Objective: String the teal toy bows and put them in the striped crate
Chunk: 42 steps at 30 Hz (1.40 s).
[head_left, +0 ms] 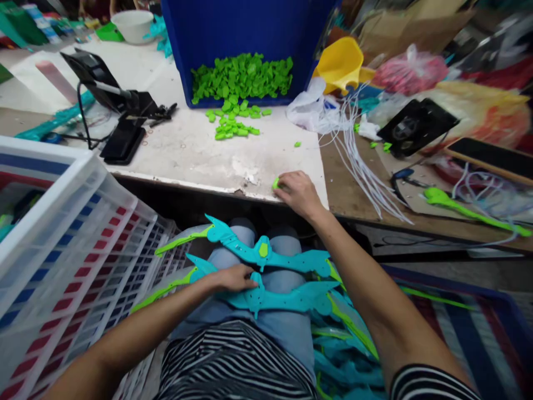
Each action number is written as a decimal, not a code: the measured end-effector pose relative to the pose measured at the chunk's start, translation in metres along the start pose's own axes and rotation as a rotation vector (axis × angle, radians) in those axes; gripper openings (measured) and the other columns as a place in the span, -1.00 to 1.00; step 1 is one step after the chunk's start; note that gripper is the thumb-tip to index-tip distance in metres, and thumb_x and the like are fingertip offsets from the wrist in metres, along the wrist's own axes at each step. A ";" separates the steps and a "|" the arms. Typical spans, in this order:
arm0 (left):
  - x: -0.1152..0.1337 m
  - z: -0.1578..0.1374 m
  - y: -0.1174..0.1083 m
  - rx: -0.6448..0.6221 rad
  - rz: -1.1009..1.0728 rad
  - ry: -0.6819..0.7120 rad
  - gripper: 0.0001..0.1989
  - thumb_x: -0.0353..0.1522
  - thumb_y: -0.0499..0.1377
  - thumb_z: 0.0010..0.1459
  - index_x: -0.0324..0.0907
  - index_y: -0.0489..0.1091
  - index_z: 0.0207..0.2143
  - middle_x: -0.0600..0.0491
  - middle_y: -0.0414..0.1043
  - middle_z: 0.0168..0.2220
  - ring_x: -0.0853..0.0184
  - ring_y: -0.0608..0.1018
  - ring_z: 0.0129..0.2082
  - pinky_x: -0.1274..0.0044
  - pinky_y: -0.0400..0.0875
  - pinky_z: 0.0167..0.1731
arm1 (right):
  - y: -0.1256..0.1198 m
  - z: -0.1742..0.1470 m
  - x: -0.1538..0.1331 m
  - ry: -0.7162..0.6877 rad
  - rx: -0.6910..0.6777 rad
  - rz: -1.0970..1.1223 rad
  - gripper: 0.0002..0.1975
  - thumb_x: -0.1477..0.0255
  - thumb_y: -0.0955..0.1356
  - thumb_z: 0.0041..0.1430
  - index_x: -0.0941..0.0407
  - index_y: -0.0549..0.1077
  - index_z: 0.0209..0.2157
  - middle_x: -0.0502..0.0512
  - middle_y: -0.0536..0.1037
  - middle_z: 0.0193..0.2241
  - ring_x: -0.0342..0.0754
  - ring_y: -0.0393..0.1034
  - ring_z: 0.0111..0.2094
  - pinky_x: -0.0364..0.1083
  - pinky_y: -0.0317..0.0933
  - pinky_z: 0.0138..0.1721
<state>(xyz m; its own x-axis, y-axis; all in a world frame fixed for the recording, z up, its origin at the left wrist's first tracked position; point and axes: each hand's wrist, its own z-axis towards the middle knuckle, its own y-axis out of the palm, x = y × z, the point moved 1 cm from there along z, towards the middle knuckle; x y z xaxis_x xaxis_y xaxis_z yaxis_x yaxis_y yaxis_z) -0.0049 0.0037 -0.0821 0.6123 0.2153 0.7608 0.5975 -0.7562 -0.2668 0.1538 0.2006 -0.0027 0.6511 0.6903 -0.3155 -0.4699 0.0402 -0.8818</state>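
Note:
Across my lap lie two teal plastic toy bows with lime-green limb ends. My left hand point(238, 277) is closed on the nearer bow point(287, 299), just left of its raised middle block. The farther bow point(295, 261), toward my knees, carries a lime-green insert point(264, 250) in its middle; no such insert shows on the nearer one. At the table's front edge, my right hand point(298, 191) pinches a small lime-green plastic piece point(275, 183), partly hidden by the fingers. More loose green pieces point(237, 129) lie on the white tabletop, spilling from a blue bin point(250, 33).
A white plastic crate point(95, 222) stands close on my left. More teal bows point(345, 361) are stacked at my right. On the table are a phone point(124, 143), a bundle of white cords point(353, 150), a black fan-like device point(416, 128) and a yellow scoop point(339, 64).

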 end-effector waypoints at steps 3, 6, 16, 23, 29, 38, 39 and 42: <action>-0.004 -0.001 -0.002 -0.035 -0.151 -0.048 -0.78 -0.28 0.09 0.09 -0.27 0.36 -0.32 0.07 0.36 -0.39 0.39 0.33 -0.43 0.57 0.22 -0.42 | -0.002 -0.052 -0.037 -0.044 0.020 0.189 -0.78 0.25 0.27 0.22 0.08 0.45 -0.25 0.16 0.52 -0.16 0.08 0.34 -0.07 0.11 0.21 -0.02; -0.007 -0.001 -0.003 -0.051 -0.230 -0.062 -0.78 -0.27 0.11 0.06 -0.27 0.36 -0.34 0.11 0.31 -0.46 0.42 0.28 -0.47 0.59 0.19 -0.46 | 0.007 -0.126 -0.084 -0.074 -0.095 0.325 -0.76 0.25 0.25 0.26 0.07 0.47 -0.19 0.16 0.53 -0.15 0.06 0.37 -0.07 0.11 0.25 -0.04; -0.006 -0.002 -0.001 -0.070 -0.255 -0.087 -0.75 -0.21 0.10 0.05 -0.25 0.32 -0.41 0.18 0.13 -0.56 0.46 0.16 -0.53 0.59 0.06 -0.52 | 0.056 -0.228 -0.139 0.014 -0.058 0.201 -0.81 0.43 0.27 0.25 0.10 0.51 -0.19 0.19 0.54 -0.11 0.06 0.36 -0.09 0.08 0.31 -0.13; -0.008 -0.008 -0.004 -0.101 -0.233 0.022 -0.57 -0.01 0.14 -0.02 -0.24 0.27 -0.46 0.18 0.11 -0.55 0.45 0.16 -0.50 0.59 0.06 -0.51 | 0.060 -0.229 -0.146 0.144 -0.042 0.260 -0.85 0.41 0.31 0.22 0.04 0.51 -0.22 0.15 0.53 -0.12 0.08 0.32 -0.04 0.13 0.28 -0.07; -0.016 0.000 0.006 -0.068 -0.226 0.083 -0.51 0.01 0.19 -0.08 -0.26 0.30 -0.39 0.15 0.19 -0.50 0.42 0.21 -0.45 0.60 0.10 -0.48 | 0.064 -0.227 -0.149 0.313 -0.047 0.382 -0.92 0.47 0.39 0.11 0.04 0.48 -0.31 0.11 0.47 -0.15 0.01 0.38 -0.15 0.02 0.36 -0.15; -0.016 0.004 0.013 0.022 -0.319 -0.027 -0.65 -0.17 0.24 -0.14 -0.27 0.33 -0.39 0.17 0.20 -0.54 0.42 0.24 -0.48 0.57 0.15 -0.45 | 0.072 -0.212 -0.135 0.592 -0.227 0.513 -0.45 0.50 0.53 -0.19 0.04 0.32 -0.12 0.02 0.49 -0.27 0.04 0.43 -0.22 -0.01 0.34 -0.24; -0.016 0.005 0.013 0.032 -0.313 -0.034 -0.65 -0.18 0.24 -0.14 -0.27 0.34 -0.40 0.18 0.18 -0.55 0.43 0.24 -0.49 0.57 0.14 -0.46 | 0.074 -0.210 -0.135 0.591 -0.252 0.510 -0.46 0.50 0.54 -0.22 0.05 0.33 -0.16 0.00 0.50 -0.30 0.03 0.43 -0.25 -0.04 0.33 -0.27; -0.015 0.004 0.014 0.061 -0.305 -0.017 -0.61 -0.12 0.25 -0.16 -0.26 0.34 -0.40 0.16 0.22 -0.54 0.40 0.27 -0.47 0.57 0.15 -0.45 | 0.073 -0.206 -0.137 0.551 -0.273 0.473 -0.48 0.49 0.57 -0.28 0.07 0.36 -0.23 -0.01 0.51 -0.33 0.00 0.43 -0.29 -0.08 0.31 -0.30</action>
<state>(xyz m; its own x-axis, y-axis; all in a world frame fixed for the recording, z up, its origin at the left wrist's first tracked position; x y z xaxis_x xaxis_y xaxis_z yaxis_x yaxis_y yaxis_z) -0.0037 -0.0081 -0.0993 0.4085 0.4374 0.8011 0.7845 -0.6169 -0.0632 0.1531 -0.0400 -0.0958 0.6539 0.1282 -0.7457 -0.6547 -0.3982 -0.6426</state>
